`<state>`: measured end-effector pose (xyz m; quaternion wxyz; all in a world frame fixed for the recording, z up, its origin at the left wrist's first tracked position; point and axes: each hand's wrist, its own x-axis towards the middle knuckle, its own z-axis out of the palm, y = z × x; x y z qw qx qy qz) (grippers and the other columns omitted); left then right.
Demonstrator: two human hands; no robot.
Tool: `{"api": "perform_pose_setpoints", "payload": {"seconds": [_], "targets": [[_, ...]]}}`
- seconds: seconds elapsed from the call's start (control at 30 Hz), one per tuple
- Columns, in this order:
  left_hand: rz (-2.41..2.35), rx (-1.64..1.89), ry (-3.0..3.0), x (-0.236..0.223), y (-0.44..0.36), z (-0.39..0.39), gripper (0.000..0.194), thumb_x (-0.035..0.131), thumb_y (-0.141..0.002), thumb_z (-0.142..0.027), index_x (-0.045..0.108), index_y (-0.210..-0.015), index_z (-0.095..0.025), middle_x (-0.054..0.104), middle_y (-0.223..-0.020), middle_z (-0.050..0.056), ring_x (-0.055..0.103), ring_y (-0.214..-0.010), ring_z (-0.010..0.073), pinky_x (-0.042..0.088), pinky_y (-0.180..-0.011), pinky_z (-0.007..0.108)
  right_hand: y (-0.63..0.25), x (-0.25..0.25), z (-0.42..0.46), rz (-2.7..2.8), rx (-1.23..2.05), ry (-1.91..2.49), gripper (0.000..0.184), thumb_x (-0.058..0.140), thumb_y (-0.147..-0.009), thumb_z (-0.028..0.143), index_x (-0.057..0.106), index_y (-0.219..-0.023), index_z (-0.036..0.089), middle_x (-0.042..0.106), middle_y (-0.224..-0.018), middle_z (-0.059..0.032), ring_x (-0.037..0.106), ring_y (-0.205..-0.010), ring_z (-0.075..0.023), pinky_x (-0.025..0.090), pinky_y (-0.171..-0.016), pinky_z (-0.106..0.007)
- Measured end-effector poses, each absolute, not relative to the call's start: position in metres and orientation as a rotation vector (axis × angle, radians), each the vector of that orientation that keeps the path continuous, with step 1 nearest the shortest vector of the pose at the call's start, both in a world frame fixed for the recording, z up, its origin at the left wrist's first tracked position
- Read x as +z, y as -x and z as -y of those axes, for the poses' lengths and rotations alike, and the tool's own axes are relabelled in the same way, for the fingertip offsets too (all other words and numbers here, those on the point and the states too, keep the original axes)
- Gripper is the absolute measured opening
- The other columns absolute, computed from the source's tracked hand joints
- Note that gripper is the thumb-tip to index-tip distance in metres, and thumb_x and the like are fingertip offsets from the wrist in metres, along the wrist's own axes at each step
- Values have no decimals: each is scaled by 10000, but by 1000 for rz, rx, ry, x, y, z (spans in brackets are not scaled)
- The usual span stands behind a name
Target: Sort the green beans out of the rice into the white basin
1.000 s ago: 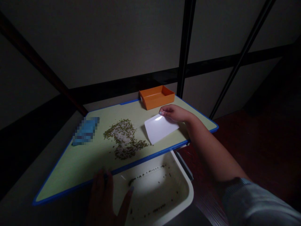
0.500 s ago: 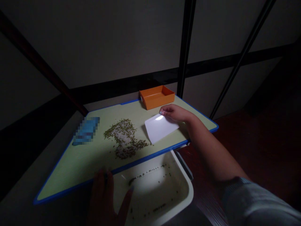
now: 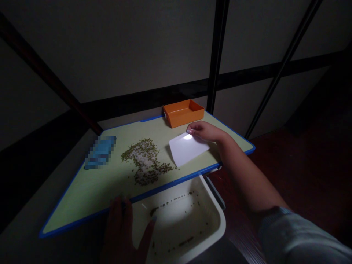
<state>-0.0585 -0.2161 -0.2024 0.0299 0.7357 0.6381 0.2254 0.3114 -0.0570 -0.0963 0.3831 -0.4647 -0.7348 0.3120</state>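
My right hand (image 3: 205, 132) pinches the far edge of a white flat scraper card (image 3: 187, 149), which stands tilted on the pale green table (image 3: 90, 190) with a blue rim. Just left of the card lies a scattered pile of small green beans mixed with white grains (image 3: 144, 160). My left hand (image 3: 123, 233) grips the left rim of a white plastic tub (image 3: 209, 234) held below the table's near edge, thumb inside. A few beans lie in the tub.
An orange tray (image 3: 183, 113) stands at the table's far edge, close behind my right hand. A blue object (image 3: 100, 152), blurred out, lies at the table's left. Dark wall panels and black posts rise behind. Dark floor lies to the right.
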Motion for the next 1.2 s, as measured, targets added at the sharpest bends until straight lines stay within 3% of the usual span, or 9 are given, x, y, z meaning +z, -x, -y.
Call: {"api": "perform_pose_setpoints", "payload": {"seconds": [0.17,0.5,0.73,1.2], "targets": [[-1939,734,-2232,-200,57,217,758,477,-833,-547,317,-1507,-241,228,-1663,97,209,-1527,331,303,-1198,587,-315,-94,57,1853,785,1211,226,526,-787,400,533,-708,189,444,-665,24,382,-635,-127,301,-618,-295],[-1971,686,-2235,-201,57,215,792,440,-853,-579,342,-1487,-114,193,-1662,167,163,-1536,328,274,-1217,564,-311,-97,57,1890,809,1159,290,535,-781,467,534,-704,188,429,-660,30,362,-620,-118,283,-600,-285],[-1977,687,-2252,-197,56,216,837,375,-854,-635,393,-1454,-52,223,-1648,192,185,-1529,333,293,-1213,544,-315,-96,56,1841,820,1192,241,562,-802,408,537,-710,186,445,-653,28,377,-628,-123,293,-611,-288],[-1984,746,-2302,-193,53,216,884,318,-862,-687,435,-1424,-15,303,-1603,247,249,-1506,353,362,-1163,572,-312,-94,61,1883,840,1164,246,539,-803,413,543,-717,182,434,-645,37,363,-613,-115,273,-596,-287]]}}
